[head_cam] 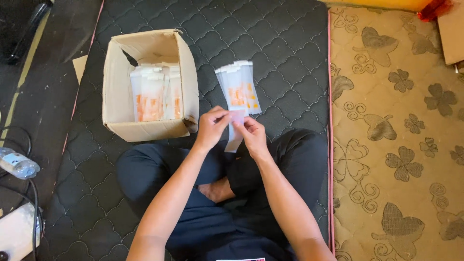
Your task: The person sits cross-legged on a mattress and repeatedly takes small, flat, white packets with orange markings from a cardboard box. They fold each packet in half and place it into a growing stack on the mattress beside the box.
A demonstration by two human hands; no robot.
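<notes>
I sit cross-legged on a black quilted mattress (270,38). My left hand (210,128) and my right hand (252,135) pinch the top of one small clear plastic packet (235,130) between them, just above my knees. The packet hangs down between the two hands. Right behind it lies a fanned stack of similar clear packets with orange print (239,89) on the mattress. An open cardboard box (121,96) to the left holds several more such packets (153,94) standing upright.
A beige mattress with a dark flower pattern (396,135) adjoins on the right. At the left edge lie a plastic bottle (18,164), black cables and a white object (17,234). A piece of cardboard (452,31) sits top right.
</notes>
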